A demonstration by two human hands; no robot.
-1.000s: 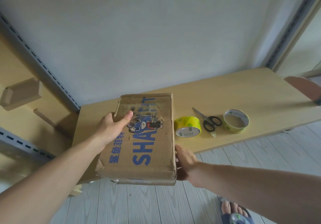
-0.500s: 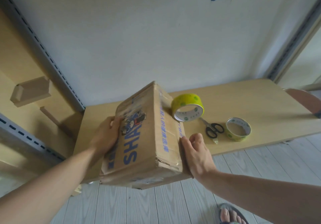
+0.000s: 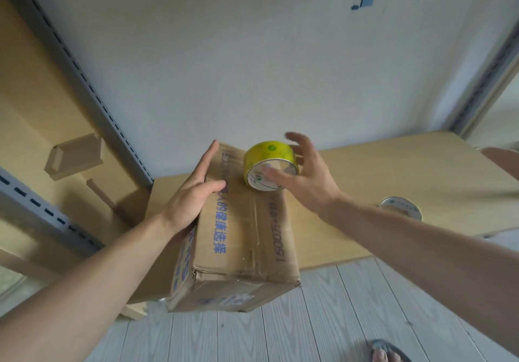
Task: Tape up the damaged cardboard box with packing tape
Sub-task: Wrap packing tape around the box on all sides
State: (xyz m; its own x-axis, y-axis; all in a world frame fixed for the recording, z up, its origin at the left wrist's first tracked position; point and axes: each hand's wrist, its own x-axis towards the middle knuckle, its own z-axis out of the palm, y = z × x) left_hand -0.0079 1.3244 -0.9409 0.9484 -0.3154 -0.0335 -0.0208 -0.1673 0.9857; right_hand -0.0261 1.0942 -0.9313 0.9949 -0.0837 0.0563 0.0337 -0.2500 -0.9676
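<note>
The worn cardboard box with blue print stands on its narrow side on the wooden table, its near end over the table's front edge. My left hand rests flat against the box's upper left edge, fingers straight. The yellow tape roll stands on edge beside the box's far right corner. My right hand, blurred and with spread fingers, is right at the roll; its fingers do not plainly close round it.
A second, thinner tape roll lies flat on the table to the right, partly behind my right forearm. A shelf unit with slotted rails stands at the left. My sandalled foot shows on the plank floor.
The box has been turned onto its narrow side and set on the table. My right hand left the box's near end and moved up to the yellow roll. My left hand now lies flat on top.
</note>
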